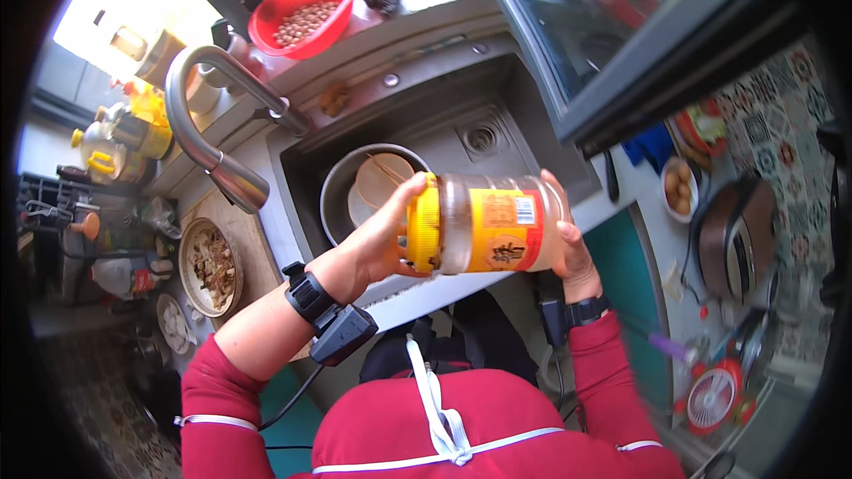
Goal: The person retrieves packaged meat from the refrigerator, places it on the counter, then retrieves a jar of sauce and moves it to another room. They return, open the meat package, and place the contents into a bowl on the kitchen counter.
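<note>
Held sideways over the sink's front edge is a clear plastic jar with a yellow screw lid and a yellow and red label that bears writing. My left hand grips the lid end, thumb on top. At the other end, my right hand holds the jar's base. What the jar contains is hard to make out. Behind it in the sink stands a round metal pot, with bowls and chopsticks in it. The jar and my left hand hide part of the pot.
A gooseneck faucet arches at the sink's left. An open window sash juts in from upper right. On the ledge sits a red basin of small round nuts or beans. A food dish lies left; a bowl of eggs and a brown appliance stand right.
</note>
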Motion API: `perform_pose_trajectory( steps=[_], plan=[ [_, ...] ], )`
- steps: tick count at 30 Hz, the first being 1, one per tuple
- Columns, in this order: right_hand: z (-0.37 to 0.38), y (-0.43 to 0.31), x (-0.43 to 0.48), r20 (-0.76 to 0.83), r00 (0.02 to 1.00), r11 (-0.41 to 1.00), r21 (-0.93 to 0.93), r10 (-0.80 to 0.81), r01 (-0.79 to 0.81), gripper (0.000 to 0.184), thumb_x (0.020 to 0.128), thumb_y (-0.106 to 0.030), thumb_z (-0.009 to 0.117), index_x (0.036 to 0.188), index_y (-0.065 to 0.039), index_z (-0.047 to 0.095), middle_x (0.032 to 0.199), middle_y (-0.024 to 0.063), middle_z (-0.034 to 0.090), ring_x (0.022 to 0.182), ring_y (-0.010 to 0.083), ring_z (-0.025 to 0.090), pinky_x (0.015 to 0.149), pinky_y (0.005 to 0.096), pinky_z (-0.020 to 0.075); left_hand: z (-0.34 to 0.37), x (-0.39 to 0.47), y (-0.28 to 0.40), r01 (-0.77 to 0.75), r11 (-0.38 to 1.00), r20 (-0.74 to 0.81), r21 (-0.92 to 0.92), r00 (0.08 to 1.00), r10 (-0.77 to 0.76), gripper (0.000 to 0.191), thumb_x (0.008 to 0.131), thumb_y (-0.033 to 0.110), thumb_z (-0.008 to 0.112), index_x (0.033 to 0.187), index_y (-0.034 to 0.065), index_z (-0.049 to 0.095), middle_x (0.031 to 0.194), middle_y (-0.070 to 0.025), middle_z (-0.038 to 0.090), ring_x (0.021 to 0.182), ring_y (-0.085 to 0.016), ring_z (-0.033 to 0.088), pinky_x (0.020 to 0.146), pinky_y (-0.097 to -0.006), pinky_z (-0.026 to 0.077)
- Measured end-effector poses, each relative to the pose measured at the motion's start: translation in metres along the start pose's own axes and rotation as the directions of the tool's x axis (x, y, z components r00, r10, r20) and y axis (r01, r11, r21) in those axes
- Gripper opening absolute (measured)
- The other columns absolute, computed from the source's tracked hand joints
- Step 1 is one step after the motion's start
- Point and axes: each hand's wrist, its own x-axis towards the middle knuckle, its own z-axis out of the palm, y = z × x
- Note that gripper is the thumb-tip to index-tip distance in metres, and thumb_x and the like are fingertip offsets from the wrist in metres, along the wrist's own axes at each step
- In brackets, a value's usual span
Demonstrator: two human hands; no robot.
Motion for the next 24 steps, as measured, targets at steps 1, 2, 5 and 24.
perform_pose_trajectory(
  steps=[1, 2, 5, 24],
  plan=[
    [-0.010, 0.009, 0.011, 0.006, 1.000, 0.995, 0.093, 0.028, -0.029, 0.097, 0.067, -0.044, 0.072, 0.146, -0.011, 0.026, 0.138, 0.0113, 0.042, 0.129, 0.0267, 0.041, 0.109, 0.0411, 0.0321, 0.001, -0.001, 0.008, -0.003, 0.998, -0.013, 0.068, 1.000, 0.004, 0.086, 0.080, 0.076, 0.043, 0.146, 0.0231, 0.024, 0.144, -0.0195, 0.032, 0.132, -0.043, 0.029, 0.099, -0.0667, 0.028],
    [-0.020, 0.017, 0.018, -0.013, 0.998, 0.983, 0.172, 0.069, -0.065, 0.096, 0.068, -0.046, 0.073, 0.145, -0.010, 0.027, 0.138, 0.0110, 0.043, 0.128, 0.0270, 0.042, 0.109, 0.0412, 0.0339, 0.004, -0.004, 0.014, 0.006, 0.989, 0.019, 0.150, 1.000, -0.009, 0.091, 0.080, 0.077, 0.042, 0.149, 0.0237, 0.015, 0.145, -0.0216, 0.029, 0.134, -0.045, 0.027, 0.100, -0.0676, 0.026],
    [-0.047, 0.035, 0.036, 0.021, 0.983, 0.914, 0.364, 0.182, -0.177, 0.095, 0.068, -0.048, 0.074, 0.143, -0.009, 0.031, 0.137, 0.0125, 0.044, 0.126, 0.0274, 0.044, 0.105, 0.0413, 0.0384, -0.003, -0.016, 0.041, -0.271, 0.712, 0.039, 0.647, 0.945, 0.325, 0.107, 0.073, 0.075, 0.056, 0.149, 0.0144, 0.012, 0.149, -0.0282, 0.019, 0.136, -0.048, 0.023, 0.108, -0.0563, 0.025],
    [-0.059, 0.052, 0.064, 0.099, 0.972, 0.905, 0.354, 0.214, -0.235, 0.091, 0.073, -0.049, 0.070, 0.144, -0.010, 0.030, 0.133, 0.0125, 0.048, 0.120, 0.0258, 0.050, 0.098, 0.0398, 0.0451, -0.002, 0.044, 0.058, 0.015, 0.820, -0.054, 0.571, 0.998, 0.020, 0.098, 0.078, 0.080, 0.040, 0.143, 0.0103, 0.019, 0.131, -0.0228, 0.041, 0.110, -0.038, 0.056, 0.073, -0.0480, 0.056]
  ],
)
